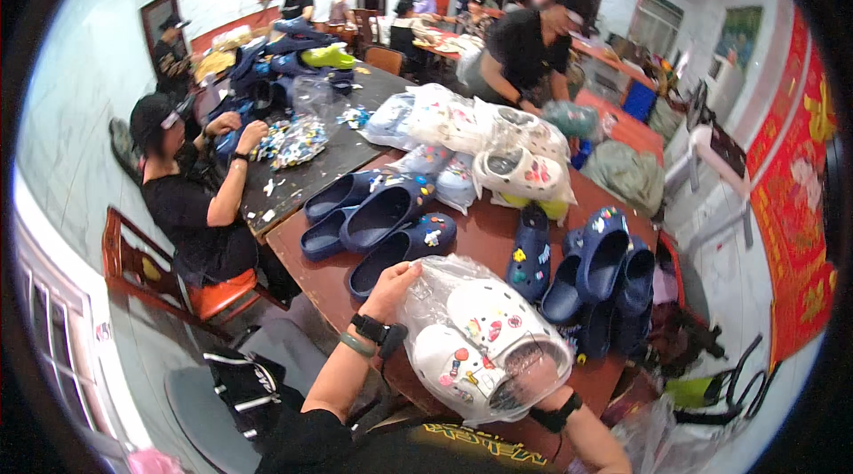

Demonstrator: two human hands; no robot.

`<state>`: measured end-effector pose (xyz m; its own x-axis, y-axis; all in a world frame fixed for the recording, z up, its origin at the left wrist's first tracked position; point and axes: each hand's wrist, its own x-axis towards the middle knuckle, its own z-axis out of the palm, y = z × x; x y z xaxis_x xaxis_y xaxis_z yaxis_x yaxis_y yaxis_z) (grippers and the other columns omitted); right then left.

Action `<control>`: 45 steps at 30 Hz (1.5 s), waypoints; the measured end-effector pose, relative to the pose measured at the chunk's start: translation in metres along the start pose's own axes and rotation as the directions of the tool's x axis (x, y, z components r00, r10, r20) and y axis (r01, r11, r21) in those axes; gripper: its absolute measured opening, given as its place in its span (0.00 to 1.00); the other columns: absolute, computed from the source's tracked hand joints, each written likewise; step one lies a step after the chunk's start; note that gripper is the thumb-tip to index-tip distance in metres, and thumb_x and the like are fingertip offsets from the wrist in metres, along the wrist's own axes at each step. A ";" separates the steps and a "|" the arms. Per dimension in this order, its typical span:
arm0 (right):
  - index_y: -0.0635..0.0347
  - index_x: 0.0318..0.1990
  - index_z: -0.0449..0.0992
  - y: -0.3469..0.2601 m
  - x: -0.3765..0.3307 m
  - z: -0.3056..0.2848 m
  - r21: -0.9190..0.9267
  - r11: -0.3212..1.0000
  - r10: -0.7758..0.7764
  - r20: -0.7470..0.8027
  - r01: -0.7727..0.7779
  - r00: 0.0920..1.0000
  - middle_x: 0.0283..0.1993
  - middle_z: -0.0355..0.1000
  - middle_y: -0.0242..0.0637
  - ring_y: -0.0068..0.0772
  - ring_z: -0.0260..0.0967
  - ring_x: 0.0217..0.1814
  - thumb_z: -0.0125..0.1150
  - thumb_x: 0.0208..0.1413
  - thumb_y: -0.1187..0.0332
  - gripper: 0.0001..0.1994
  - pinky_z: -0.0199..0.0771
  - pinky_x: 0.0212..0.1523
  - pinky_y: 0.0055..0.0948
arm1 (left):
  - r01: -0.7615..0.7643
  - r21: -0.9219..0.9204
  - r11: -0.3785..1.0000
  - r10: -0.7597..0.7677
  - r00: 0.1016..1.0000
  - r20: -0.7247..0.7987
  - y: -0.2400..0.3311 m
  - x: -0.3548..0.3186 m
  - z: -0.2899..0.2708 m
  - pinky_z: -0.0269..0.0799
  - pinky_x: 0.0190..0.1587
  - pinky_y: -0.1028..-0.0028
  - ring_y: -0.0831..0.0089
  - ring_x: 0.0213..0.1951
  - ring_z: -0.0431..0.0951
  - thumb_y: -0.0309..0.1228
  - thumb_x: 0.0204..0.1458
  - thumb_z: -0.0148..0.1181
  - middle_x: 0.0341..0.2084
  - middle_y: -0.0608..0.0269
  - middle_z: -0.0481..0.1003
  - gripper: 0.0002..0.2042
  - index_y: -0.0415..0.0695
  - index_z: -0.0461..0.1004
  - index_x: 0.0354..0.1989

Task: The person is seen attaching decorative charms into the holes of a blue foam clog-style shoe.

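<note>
A pair of white clogs [484, 314] with colourful charms lies side by side in a clear plastic bag [428, 283], held over the near part of the brown table. My left hand [391, 288] is closed on the bag's edge at its upper left. At the clogs' heel openings, my right hand [538, 374] reaches in and grips the pair; its fingers are partly hidden by the shoe and the plastic. Just beyond the bag stand navy clogs [382, 212] on the left and more navy clogs [604, 256] on the right, some with charms.
Bagged white clogs [524, 167] are piled at the table's far side. Loose charms [298, 138] and a heap of navy clogs [284, 52] cover the dark table. One co-worker [191, 199] sits at left; another [533, 52] stands opposite. A grey stool [204, 412] is at lower left.
</note>
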<state>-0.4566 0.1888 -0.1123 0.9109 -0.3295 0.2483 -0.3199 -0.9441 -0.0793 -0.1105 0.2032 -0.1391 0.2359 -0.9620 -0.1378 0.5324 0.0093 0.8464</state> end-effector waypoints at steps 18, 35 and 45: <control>0.57 0.36 0.72 -0.004 0.001 -0.014 -0.016 1.000 -0.022 -0.073 0.021 0.997 0.33 0.72 0.34 0.35 0.72 0.38 0.55 0.49 0.70 0.07 0.73 0.41 0.35 | 0.017 0.353 0.935 -0.023 1.000 0.012 0.021 0.030 -0.014 0.71 0.34 0.81 0.82 0.31 0.76 0.30 0.59 0.57 0.34 0.68 0.78 0.11 0.36 0.77 0.45; 0.66 0.48 0.74 0.008 -0.010 -0.026 0.065 0.970 0.241 -0.132 -0.234 0.962 0.43 0.74 0.52 0.54 0.74 0.45 0.64 0.39 0.70 0.23 0.74 0.48 0.47 | 0.229 0.106 0.968 -0.224 0.973 -0.052 0.002 -0.006 -0.063 0.63 0.60 0.66 0.63 0.60 0.67 0.54 0.64 0.41 0.61 0.55 0.64 0.34 0.37 0.53 0.68; 0.61 0.38 0.76 -0.007 0.018 -0.016 0.132 0.986 0.133 -0.298 -0.097 0.945 0.30 0.73 0.47 0.52 0.74 0.33 0.67 0.37 0.69 0.16 0.74 0.35 0.46 | 0.313 -0.320 0.894 -0.237 0.937 0.255 -0.049 -0.009 -0.034 0.64 0.63 0.58 0.59 0.58 0.71 0.51 0.60 0.52 0.59 0.55 0.68 0.30 0.44 0.60 0.64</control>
<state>-0.4424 0.1897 -0.0917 0.7411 -0.4347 0.5117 -0.3692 -0.9004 -0.2301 -0.1112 0.2207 -0.1969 -0.1125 -0.9736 -0.1986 0.8100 -0.2057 0.5492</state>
